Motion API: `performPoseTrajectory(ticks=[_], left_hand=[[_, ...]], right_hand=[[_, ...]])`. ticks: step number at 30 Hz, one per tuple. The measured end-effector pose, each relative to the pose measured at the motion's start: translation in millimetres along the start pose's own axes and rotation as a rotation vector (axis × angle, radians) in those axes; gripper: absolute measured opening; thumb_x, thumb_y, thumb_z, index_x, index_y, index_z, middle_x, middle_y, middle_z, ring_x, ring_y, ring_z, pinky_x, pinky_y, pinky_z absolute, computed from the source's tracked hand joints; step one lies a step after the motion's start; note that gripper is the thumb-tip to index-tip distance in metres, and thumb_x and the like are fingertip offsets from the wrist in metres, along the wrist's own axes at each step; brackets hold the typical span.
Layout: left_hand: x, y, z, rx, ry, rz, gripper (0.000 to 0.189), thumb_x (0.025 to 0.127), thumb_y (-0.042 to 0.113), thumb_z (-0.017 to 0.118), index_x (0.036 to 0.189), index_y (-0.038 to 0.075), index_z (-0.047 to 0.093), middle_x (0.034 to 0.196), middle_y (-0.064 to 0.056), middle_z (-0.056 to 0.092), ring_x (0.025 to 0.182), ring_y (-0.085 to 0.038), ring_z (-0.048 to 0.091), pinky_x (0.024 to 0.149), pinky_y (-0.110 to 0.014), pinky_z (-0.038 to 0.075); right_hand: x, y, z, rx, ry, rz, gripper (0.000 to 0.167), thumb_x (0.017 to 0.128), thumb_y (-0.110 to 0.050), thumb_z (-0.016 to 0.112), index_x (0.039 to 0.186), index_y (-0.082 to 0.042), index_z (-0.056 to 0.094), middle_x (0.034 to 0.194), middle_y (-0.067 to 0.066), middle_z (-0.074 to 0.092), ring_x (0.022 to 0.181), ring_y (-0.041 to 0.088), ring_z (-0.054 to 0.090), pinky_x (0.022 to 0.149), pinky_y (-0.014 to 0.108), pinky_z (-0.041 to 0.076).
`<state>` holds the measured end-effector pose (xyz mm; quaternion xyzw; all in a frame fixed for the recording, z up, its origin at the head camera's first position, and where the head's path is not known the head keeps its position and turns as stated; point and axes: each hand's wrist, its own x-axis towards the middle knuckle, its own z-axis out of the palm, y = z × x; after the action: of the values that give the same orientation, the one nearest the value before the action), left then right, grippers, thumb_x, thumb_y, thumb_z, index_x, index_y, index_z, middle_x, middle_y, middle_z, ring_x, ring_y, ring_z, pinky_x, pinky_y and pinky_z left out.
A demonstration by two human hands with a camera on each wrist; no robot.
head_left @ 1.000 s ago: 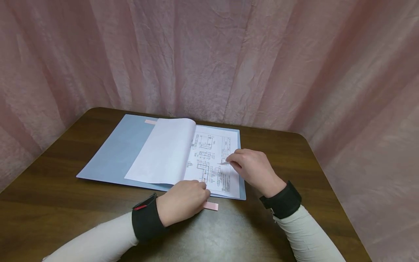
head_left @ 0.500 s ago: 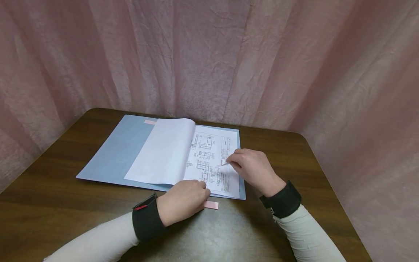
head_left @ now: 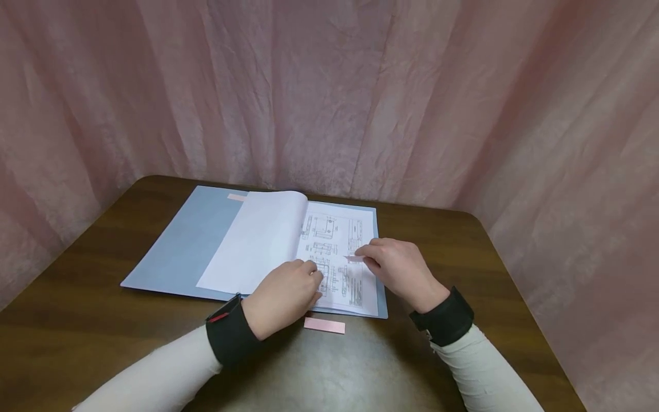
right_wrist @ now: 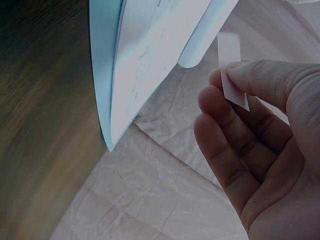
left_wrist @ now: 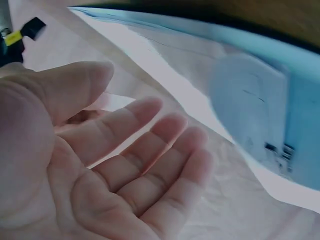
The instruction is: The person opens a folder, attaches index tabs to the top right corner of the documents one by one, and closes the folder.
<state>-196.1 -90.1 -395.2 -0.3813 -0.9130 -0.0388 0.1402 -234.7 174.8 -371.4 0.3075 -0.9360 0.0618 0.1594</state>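
Observation:
A light blue folder (head_left: 167,246) lies open on the table. Inside it, a white sheet (head_left: 252,240) is turned over to the left, baring a page with technical drawings (head_left: 334,229). Between thumb and index finger my right hand (head_left: 400,268) pinches a small pale pink sticky strip (right_wrist: 230,52), held over the right part of that page. My left hand (head_left: 285,294) is over the page's lower left, its fingers loosely bent and thumb apart in the left wrist view, holding nothing. A pink sticky-note pad (head_left: 324,325) lies in front of the folder.
Another pink strip (head_left: 237,197) is at the top of the folder's left cover, partly under the turned sheet. The brown wooden table (head_left: 443,229) ends at a pink curtain (head_left: 329,97) behind and at the sides.
My left hand has lifted off the pink pad and moved up over the drawing page, uncovering the pad. My right hand stays nearly in place with the strip.

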Motion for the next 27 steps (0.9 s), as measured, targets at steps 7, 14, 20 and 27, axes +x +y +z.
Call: performPoseTrajectory(ticks=[7, 14, 20, 27], left_hand=[[4.8, -12.8, 10.1, 0.107, -0.047, -0.035, 0.034, 0.093, 0.025, 0.092, 0.109, -0.003, 0.081, 0.098, -0.013, 0.077, 0.082, -0.023, 0.067, 0.088, -0.036, 0.060], [9.1, -17.5, 15.9, 0.137, -0.069, -0.056, 0.032, 0.095, 0.029, 0.089, 0.107, 0.000, 0.082, 0.093, -0.011, 0.075, 0.078, -0.024, 0.067, 0.077, -0.037, 0.058], [12.5, -17.1, 18.1, 0.172, -0.091, -0.084, 0.029, 0.095, 0.026, 0.089, 0.105, 0.000, 0.082, 0.090, -0.011, 0.074, 0.073, -0.023, 0.064, 0.068, -0.035, 0.056], [18.3, -13.9, 21.9, 0.141, -0.136, -0.094, 0.030, 0.091, 0.019, 0.092, 0.108, -0.003, 0.081, 0.094, -0.014, 0.075, 0.075, -0.023, 0.064, 0.073, -0.037, 0.058]], right_hand=[[-2.6, 5, 8, -0.005, 0.006, 0.004, 0.021, 0.091, -0.007, 0.091, 0.110, -0.016, 0.088, 0.095, -0.001, 0.078, 0.074, 0.013, 0.059, 0.064, 0.027, 0.049], [0.5, 18, 9, -0.016, 0.027, -0.001, 0.020, 0.090, -0.005, 0.092, 0.106, -0.015, 0.088, 0.093, -0.003, 0.077, 0.074, 0.012, 0.060, 0.065, 0.028, 0.051], [9.1, 29, 11, -0.033, 0.031, -0.022, 0.013, 0.092, -0.008, 0.091, 0.104, -0.014, 0.087, 0.093, -0.003, 0.077, 0.076, 0.013, 0.063, 0.068, 0.030, 0.055], [13.1, 41, 17, -0.069, 0.003, -0.031, 0.014, 0.092, -0.012, 0.092, 0.104, -0.013, 0.086, 0.093, 0.000, 0.077, 0.076, 0.015, 0.063, 0.070, 0.030, 0.056]])
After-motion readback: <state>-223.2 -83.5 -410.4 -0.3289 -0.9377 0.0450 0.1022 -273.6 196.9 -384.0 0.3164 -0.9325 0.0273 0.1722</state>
